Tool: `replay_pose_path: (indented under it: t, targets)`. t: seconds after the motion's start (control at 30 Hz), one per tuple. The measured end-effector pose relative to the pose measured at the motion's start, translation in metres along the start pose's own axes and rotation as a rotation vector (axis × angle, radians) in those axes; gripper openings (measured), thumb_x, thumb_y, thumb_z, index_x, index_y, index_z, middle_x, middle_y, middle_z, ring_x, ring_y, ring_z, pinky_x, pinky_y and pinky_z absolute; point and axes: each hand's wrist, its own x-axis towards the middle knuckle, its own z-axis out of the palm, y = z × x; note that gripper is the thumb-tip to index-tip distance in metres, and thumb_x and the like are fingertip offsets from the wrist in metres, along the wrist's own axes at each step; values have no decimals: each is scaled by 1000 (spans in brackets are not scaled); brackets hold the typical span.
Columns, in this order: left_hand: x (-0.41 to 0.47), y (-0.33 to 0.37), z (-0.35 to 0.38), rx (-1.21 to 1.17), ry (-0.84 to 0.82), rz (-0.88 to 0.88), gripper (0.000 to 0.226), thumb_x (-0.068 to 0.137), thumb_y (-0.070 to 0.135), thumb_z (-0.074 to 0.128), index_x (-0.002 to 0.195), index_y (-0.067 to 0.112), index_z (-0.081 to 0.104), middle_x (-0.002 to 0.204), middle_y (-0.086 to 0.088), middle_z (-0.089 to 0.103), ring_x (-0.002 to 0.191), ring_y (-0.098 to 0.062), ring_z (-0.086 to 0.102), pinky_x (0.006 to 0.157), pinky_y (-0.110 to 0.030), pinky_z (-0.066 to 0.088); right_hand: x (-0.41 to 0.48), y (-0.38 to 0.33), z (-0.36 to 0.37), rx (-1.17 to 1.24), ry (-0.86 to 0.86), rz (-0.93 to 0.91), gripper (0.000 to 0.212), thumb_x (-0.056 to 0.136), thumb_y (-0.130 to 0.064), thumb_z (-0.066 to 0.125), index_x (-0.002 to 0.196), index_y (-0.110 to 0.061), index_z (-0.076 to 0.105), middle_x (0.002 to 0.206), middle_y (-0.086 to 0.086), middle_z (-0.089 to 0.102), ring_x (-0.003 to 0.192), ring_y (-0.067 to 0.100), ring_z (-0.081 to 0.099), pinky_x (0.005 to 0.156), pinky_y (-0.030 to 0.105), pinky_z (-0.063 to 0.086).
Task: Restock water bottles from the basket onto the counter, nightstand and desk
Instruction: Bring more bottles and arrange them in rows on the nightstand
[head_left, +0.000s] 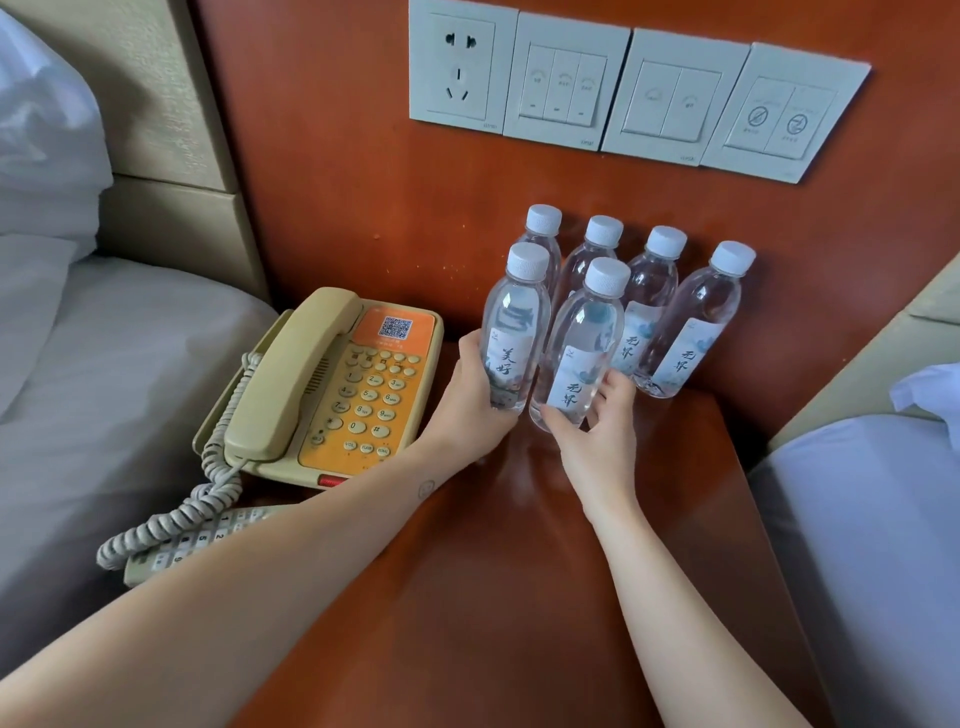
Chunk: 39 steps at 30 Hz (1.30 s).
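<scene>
Several clear water bottles with white caps stand upright on the reddish wooden nightstand (519, 545), grouped against its back panel. My left hand (470, 405) grips the front left bottle (514, 317) around its lower half. My right hand (597, 436) holds the front right bottle (582, 343) near its base, fingers curled round its labelled lower part. Behind them stand more bottles; the rightmost one (691, 322) is free of both hands. The basket is out of view.
A beige and orange telephone (332, 384) with a coiled cord sits on the nightstand's left part, a remote control (197, 540) in front of it. Beds with white sheets flank both sides. A socket and switch plates (623, 88) are on the panel above.
</scene>
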Motion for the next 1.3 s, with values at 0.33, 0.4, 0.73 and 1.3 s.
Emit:
replay_pose_path:
  t: [0.33,0.4,0.73,1.3]
  targets:
    - [10,-4,8,27,82,-61,81,84,18,70,144,35,18,138,13,43,124,-1,48,95,-18,45,13,0,2,-82,-8,-61,68,75,-21,83,129,-28,41,126,-14,58,118,6,57,95,22,46]
    - [10,-1,8,49,93,-77,82,86,20,69,146,36,15,141,17,40,126,0,47,97,-20,45,14,-1,5,-118,-29,-65,73,75,-20,83,133,-21,40,133,-6,55,123,9,54,101,33,46]
    - [11,-6,9,63,54,-94,89,86,23,72,150,40,12,142,26,43,124,14,44,93,0,36,12,6,3,-174,20,0,62,76,-8,80,127,-23,48,118,-6,61,113,10,59,97,31,46]
    - [7,0,7,203,-58,-152,100,79,11,66,153,32,1,144,8,49,108,-12,64,81,-17,50,8,-11,3,-310,23,-49,58,75,-7,76,126,-10,48,115,-1,57,111,19,56,96,43,48]
